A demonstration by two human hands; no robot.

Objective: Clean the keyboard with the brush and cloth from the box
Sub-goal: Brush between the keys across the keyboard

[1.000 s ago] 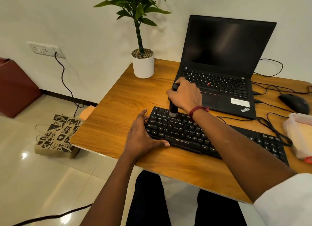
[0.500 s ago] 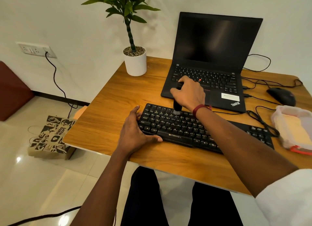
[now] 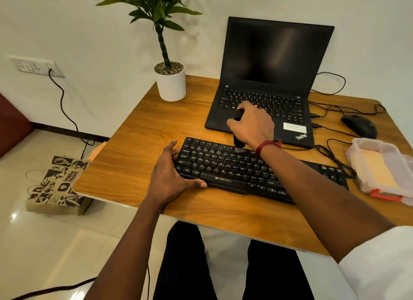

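Note:
A black keyboard (image 3: pixel 225 165) lies across the wooden desk (image 3: pixel 143 143). My right hand (image 3: pixel 253 126) grips a black brush (image 3: pixel 238 143) held upright, its bristles touching the upper key rows near the middle. My left hand (image 3: pixel 171 174) presses flat on the keyboard's left end, thumb along the front edge, holding it steady. A clear plastic box (image 3: pixel 380 167) with a yellow cloth (image 3: pixel 377 165) inside sits at the right edge of the desk.
An open black laptop (image 3: pixel 274 76) stands behind the keyboard. A white potted plant (image 3: pixel 171 82) is at the back left, a black mouse (image 3: pixel 359 126) and cables at the back right. A printed paper bag (image 3: pixel 55 183) sits on the floor to the left.
My right hand has slid the brush to the right along the upper key rows. My left hand has stayed on the keyboard's left end. The view shifted slightly.

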